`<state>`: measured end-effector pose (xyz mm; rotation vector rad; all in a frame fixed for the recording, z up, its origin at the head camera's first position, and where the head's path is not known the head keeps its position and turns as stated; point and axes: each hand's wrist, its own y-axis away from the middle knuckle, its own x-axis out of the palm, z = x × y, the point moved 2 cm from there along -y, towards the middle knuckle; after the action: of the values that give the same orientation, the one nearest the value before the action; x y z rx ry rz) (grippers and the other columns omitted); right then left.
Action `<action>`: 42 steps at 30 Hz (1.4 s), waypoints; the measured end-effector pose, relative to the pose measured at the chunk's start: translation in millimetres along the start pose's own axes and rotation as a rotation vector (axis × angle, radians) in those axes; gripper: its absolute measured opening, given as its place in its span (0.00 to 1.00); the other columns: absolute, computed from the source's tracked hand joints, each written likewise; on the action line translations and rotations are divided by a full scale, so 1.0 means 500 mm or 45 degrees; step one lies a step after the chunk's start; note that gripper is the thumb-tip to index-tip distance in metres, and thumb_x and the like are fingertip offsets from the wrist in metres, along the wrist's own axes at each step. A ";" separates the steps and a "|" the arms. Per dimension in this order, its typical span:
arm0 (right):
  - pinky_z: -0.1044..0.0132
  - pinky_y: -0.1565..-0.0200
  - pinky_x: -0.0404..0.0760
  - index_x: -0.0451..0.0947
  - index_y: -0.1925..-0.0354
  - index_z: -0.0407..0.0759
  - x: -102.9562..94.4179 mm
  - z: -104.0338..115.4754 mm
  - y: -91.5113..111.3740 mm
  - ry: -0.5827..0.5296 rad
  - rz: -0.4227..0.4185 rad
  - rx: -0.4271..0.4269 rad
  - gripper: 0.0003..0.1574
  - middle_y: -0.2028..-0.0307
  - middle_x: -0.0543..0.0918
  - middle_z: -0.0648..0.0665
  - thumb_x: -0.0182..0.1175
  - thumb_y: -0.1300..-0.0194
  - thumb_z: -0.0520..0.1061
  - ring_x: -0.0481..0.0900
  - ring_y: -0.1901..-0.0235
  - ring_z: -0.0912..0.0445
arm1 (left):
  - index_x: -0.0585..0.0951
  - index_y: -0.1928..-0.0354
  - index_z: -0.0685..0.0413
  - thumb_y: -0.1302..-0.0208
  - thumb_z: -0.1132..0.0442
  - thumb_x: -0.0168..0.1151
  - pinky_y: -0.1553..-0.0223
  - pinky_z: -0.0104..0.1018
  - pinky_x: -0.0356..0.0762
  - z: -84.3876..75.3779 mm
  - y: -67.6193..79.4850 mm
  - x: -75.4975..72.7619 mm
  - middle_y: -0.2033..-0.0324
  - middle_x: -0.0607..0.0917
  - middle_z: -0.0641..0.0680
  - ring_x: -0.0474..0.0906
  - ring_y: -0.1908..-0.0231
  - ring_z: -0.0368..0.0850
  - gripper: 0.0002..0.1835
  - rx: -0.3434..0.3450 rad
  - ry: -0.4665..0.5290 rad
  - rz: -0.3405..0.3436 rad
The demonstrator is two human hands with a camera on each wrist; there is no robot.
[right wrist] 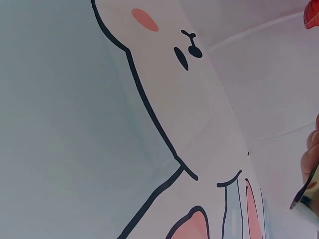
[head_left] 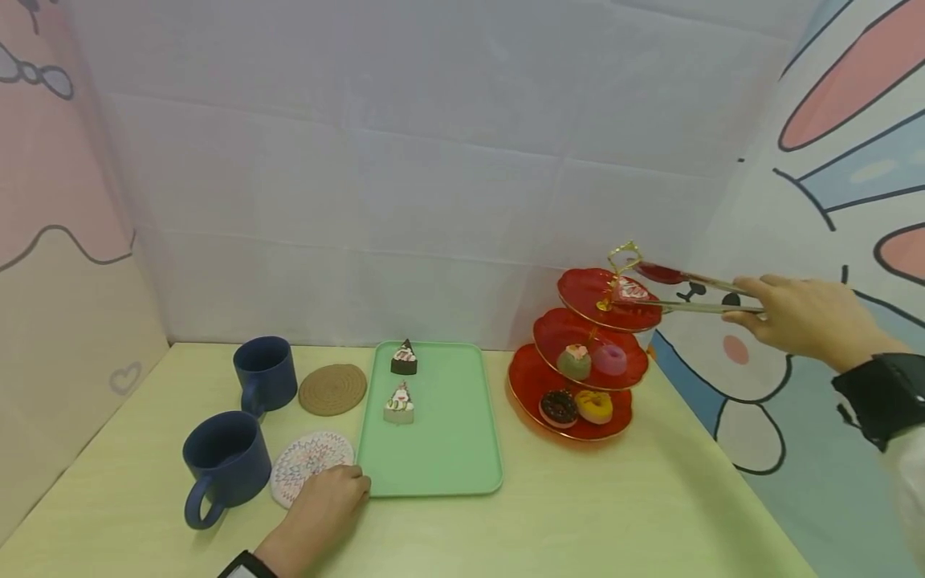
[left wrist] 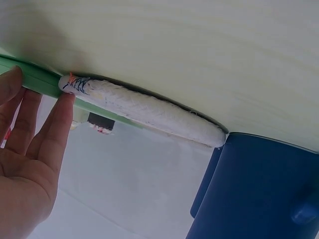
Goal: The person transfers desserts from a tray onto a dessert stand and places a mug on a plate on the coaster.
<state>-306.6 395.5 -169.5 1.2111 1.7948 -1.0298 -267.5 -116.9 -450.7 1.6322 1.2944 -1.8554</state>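
My right hand (head_left: 809,317) grips tongs (head_left: 711,307) at the upper right, over the top tier of a red three-tier stand (head_left: 581,281). A triangular cake slice (head_left: 630,291) with a pink-and-white top lies between the tong arms; whether they squeeze it I cannot tell. In the right wrist view only some fingers (right wrist: 311,152) show at the edge. My left hand (head_left: 328,502) holds the near left corner of a green tray (head_left: 433,486), thumb and fingers at its rim (left wrist: 37,82). On the tray are a dark cake slice (head_left: 404,359) and a pale one (head_left: 399,405).
Two blue mugs (head_left: 226,461) stand at the left, beside a woven brown coaster (head_left: 332,389) and a patterned white coaster (head_left: 311,461). Lower tiers hold a green cake (head_left: 574,363), a purple doughnut (head_left: 609,360), a chocolate doughnut (head_left: 559,408) and a yellow one (head_left: 594,406).
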 end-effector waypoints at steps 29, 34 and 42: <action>0.66 0.90 0.59 0.74 0.51 0.33 -0.041 0.185 0.209 -0.308 -0.336 0.098 0.31 0.83 0.71 0.47 0.64 0.47 0.53 0.58 0.90 0.58 | 0.77 0.83 0.52 0.56 0.71 0.64 0.84 0.40 0.74 0.004 -0.001 -0.002 0.85 0.74 0.46 0.74 0.82 0.44 0.07 0.061 -0.003 0.004; 0.66 0.88 0.62 0.74 0.51 0.35 -0.028 0.274 0.185 -0.421 -0.206 0.076 0.32 0.77 0.76 0.45 0.62 0.45 0.57 0.61 0.89 0.59 | 0.77 0.83 0.52 0.57 0.72 0.63 0.85 0.40 0.73 0.004 -0.005 -0.007 0.85 0.74 0.47 0.73 0.83 0.44 0.08 0.078 0.002 -0.020; 0.65 0.83 0.72 0.76 0.53 0.43 0.053 0.409 0.135 -0.542 -0.038 0.006 0.30 0.73 0.80 0.47 0.62 0.47 0.60 0.68 0.85 0.58 | 0.78 0.83 0.53 0.55 0.69 0.64 0.84 0.40 0.73 0.001 0.000 -0.008 0.85 0.74 0.47 0.74 0.82 0.44 0.06 0.043 0.017 0.055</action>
<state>-223.8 237.0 -292.8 0.8872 1.4802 -1.2055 -266.8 -118.5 -447.0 1.6791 1.2298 -1.8538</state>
